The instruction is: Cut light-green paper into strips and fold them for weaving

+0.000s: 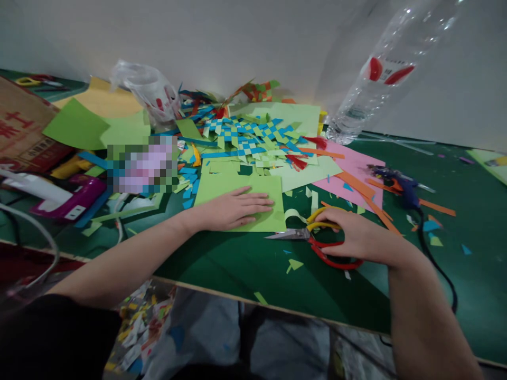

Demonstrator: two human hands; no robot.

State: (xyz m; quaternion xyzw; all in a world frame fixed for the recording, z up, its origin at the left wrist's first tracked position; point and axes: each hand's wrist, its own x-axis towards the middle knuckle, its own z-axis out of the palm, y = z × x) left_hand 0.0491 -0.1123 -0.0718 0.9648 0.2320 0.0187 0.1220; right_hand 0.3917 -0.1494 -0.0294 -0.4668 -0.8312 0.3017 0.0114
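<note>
- Finished portion: beyond the left grip (241, 210), blue-and-pale-green chequered woven paper strips (253, 134) lie in a heap, some with red tassels (297, 162) beside them; these pieces appear wholly or largely made up.
- Cut portion: a curled pale-green paper strip (295, 213) lies just beside the right grip (348, 232), on its left; long flat orange paper strips (358, 189) lie beyond that grip. Cutting of some stock is, by this evidence, done.
- Uncut portion: the flat rectangular light-green paper sheet (222, 190) lies directly beneath the left grip, on the green worktop (237, 264). Its visible edges look straight and no slit shows, so this sheet is judged whole; the part covered by the hand cannot be assessed.
- Left grip: released, holding nothing; palm down, fingers extended towards the right grip and slightly parted, pressing or resting on the sheet. The forearm slants in from the near left.
- Right grip: closed about the steel scissors with one yellow and one red handle loop (291, 234), digits at both loops. The blades point leftward, seemingly together, at the sheet's near right corner; whether they touch the paper cannot be told. The forearm rises from the near right, wrist bent inward.
</note>
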